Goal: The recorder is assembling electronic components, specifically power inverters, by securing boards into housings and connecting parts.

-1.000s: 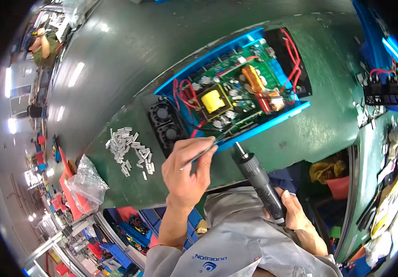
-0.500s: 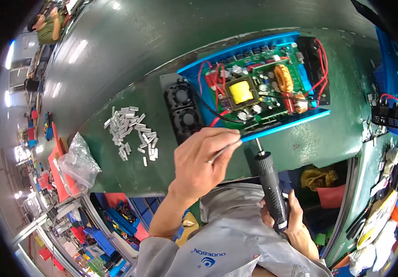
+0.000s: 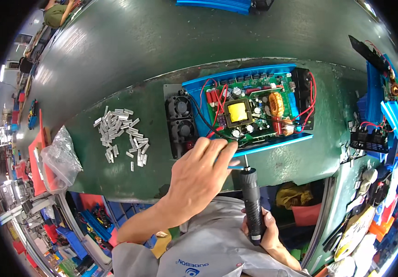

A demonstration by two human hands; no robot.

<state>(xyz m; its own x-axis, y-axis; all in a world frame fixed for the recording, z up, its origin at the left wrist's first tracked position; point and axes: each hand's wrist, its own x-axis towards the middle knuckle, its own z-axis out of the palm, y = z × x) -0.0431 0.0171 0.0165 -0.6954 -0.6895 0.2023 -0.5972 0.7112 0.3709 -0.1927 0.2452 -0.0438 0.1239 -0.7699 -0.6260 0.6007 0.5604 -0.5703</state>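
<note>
An open electronics unit (image 3: pixel 250 108) lies on the green bench, its circuit board framed by blue metal side walls. At its left end are twin black fans (image 3: pixel 180 115). My right hand (image 3: pixel 269 231) is closed around a black electric screwdriver (image 3: pixel 253 203), held upright in the picture. The driver's bit points at the near blue wall (image 3: pixel 273 147) and seems to meet its outer face. Against that wall's left part is my left hand (image 3: pixel 199 171), back up and fingers bent. Its fingertips pinch a thin metal piece (image 3: pixel 236 167), mostly hidden, beside the bit.
Many small silver metal blocks (image 3: pixel 120 131) are scattered left of the unit. A clear plastic bag (image 3: pixel 63 157) hangs at the bench's left edge. More blue housings with wiring (image 3: pixel 376 111) stand at the right. Another blue housing (image 3: pixel 215 4) sits at the far edge.
My left hand has turned more back-up over the near wall. The screwdriver's bit is closer to that wall, beside the left fingertips. The whole view has shifted a little.
</note>
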